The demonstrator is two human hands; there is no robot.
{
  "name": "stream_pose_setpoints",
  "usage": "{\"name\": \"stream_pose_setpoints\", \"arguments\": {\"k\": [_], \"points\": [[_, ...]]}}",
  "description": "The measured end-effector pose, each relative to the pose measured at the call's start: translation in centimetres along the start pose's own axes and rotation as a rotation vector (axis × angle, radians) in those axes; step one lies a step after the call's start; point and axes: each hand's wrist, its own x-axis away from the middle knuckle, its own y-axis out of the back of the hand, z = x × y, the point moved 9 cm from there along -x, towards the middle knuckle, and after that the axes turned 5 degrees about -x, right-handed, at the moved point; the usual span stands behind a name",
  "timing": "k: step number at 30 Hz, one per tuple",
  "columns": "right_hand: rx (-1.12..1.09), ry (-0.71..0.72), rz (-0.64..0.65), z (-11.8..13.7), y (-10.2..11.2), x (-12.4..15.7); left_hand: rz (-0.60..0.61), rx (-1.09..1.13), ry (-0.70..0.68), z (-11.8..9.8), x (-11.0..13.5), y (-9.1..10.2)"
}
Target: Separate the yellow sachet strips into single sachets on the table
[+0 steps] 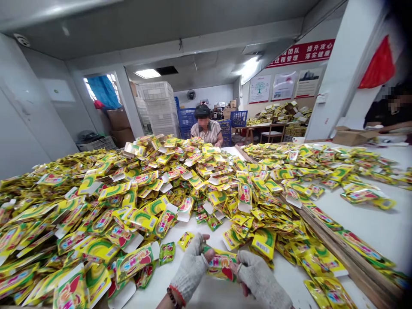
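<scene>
A small yellow candy box [222,265] with bright printed letters is held low over the white table, between my two hands. My left hand [192,262], in a knitted glove with bare fingertips, grips its left end. Something green shows between that thumb and forefinger, too covered to name. My right hand [259,277], gloved the same way, is closed on the right end. Just left of my left hand lie a green sachet [167,253] and a yellow sachet [186,240]. A large heap of yellow boxes [138,219], many with white flaps open, rises ahead and to the left.
A wooden strip [341,253] runs along the table at right, with yellow packets [367,195] beyond it. Across the heap sits a person in a striped shirt [210,132]. Another person is at far right, near an open cardboard box [354,136]. White crates [157,107] are stacked behind.
</scene>
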Motion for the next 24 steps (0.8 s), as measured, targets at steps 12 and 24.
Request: {"name": "stream_pose_setpoints", "arguments": {"k": [12,24], "points": [[-0.537,0.218,-0.31,3.3,12.7,1.7,0.077,-0.706,-0.186,-1.5,-4.6,-1.8],[0.742,0.489,-0.332,9.3,8.2,-2.5,0.073,-0.96,-0.079,-3.8,-0.1,-2.1]]}}
